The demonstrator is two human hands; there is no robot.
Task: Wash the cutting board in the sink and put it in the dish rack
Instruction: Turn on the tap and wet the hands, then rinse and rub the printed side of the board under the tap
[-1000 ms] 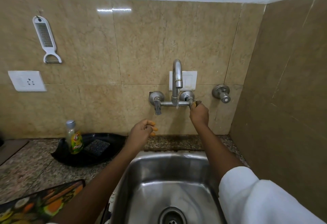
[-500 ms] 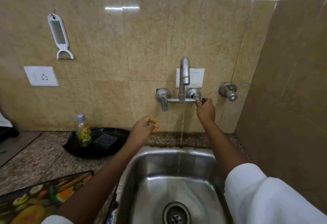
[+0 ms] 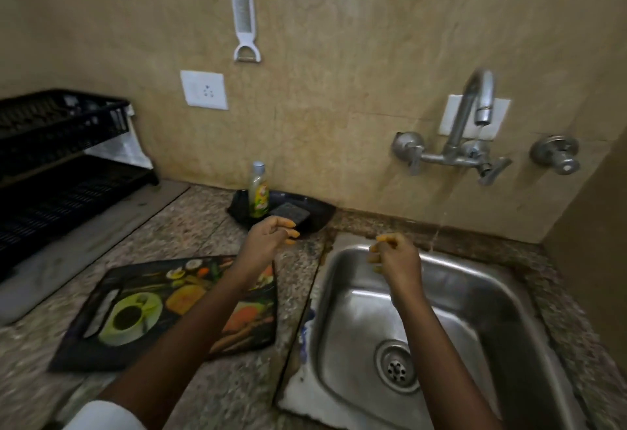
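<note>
The cutting board [image 3: 146, 307], dark with a printed fruit and vegetable picture, lies flat on the granite counter left of the steel sink [image 3: 475, 294]. My left hand [image 3: 268, 239] hovers above the board's far right corner, fingers curled, holding nothing. My right hand [image 3: 393, 256] hangs over the sink's back left part, fingers loosely curled and empty. A thin stream of water falls from the wall tap [image 3: 475, 114] into the sink. The black two-tier dish rack [image 3: 57, 158] stands at the far left.
A black tray [image 3: 315, 212] against the wall holds a dish soap bottle [image 3: 259, 192] and a dark scrub pad [image 3: 291, 214]. A white grater [image 3: 244, 18] and a socket [image 3: 203, 90] are on the tiled wall. A side wall closes in on the right.
My right hand has let go of the tap handle and dropped over the sink. Water now runs. My view has swung left, bringing the whole board and the dish rack into sight.
</note>
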